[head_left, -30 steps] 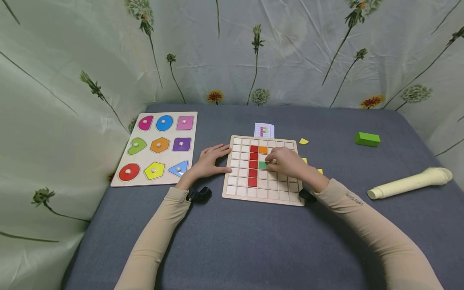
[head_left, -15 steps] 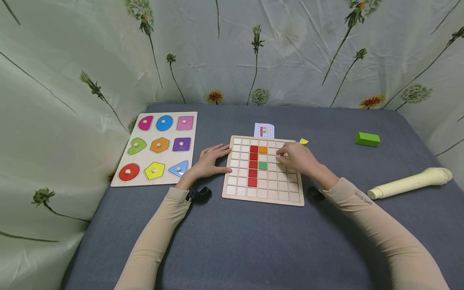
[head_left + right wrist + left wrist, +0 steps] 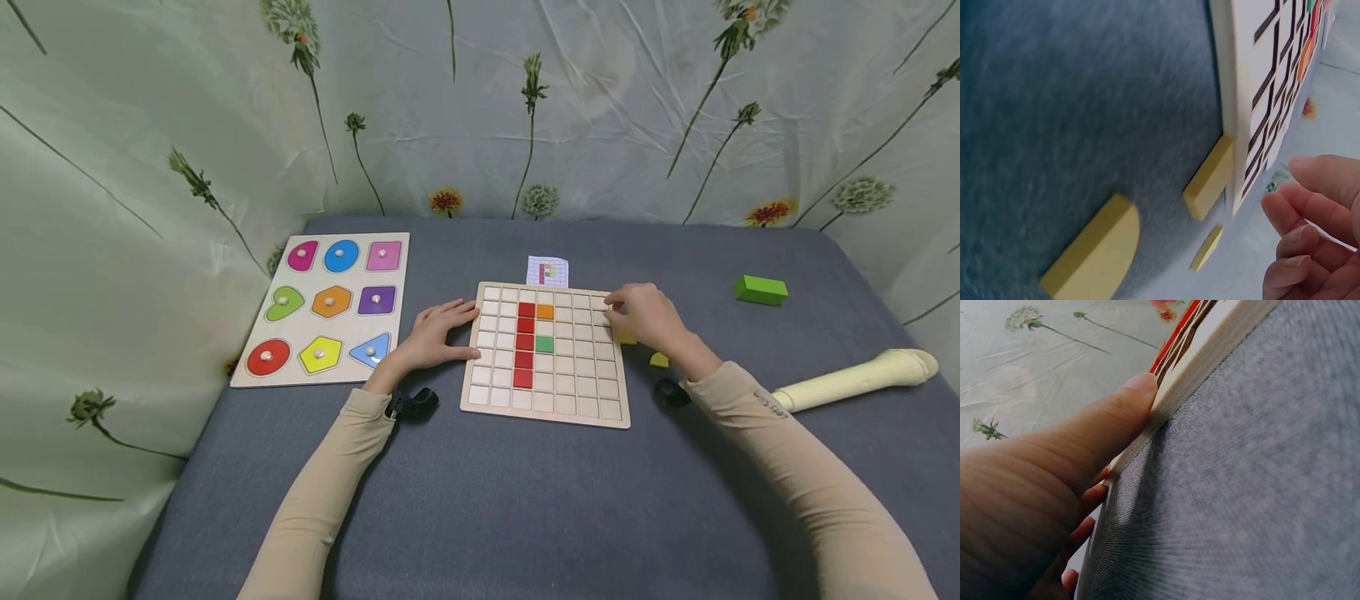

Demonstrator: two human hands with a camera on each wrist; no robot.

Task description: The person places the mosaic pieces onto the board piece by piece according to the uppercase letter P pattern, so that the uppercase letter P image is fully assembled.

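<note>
A wooden grid board (image 3: pixel 545 417) lies on the dark table, with a column of red tiles (image 3: pixel 524 341), an orange tile (image 3: pixel 545 312) and a green tile (image 3: pixel 544 344) set among pale squares. My left hand (image 3: pixel 435 337) rests at the board's left edge, fingers extended and thumb against the rim. Over the upper right corner is my right hand (image 3: pixel 648 318), its fingers loosely bent; the right wrist view shows nothing between thumb and fingertips. Beside the board's right edge lie a yellow block (image 3: pixel 1209 178), a larger rounded yellow piece (image 3: pixel 1099 250) and a thin yellow piece (image 3: pixel 1207 248).
A small printed grid card (image 3: pixel 547 270) lies behind the board. To the left is a knobbed shape puzzle (image 3: pixel 300 333). A green block (image 3: pixel 761 289) and a pale yellow tube-like object (image 3: pixel 858 381) lie on the right side of the table (image 3: pixel 480 508).
My right hand has left the green tile and moved right across the board to its upper right corner. My left hand stays at the left edge.
</note>
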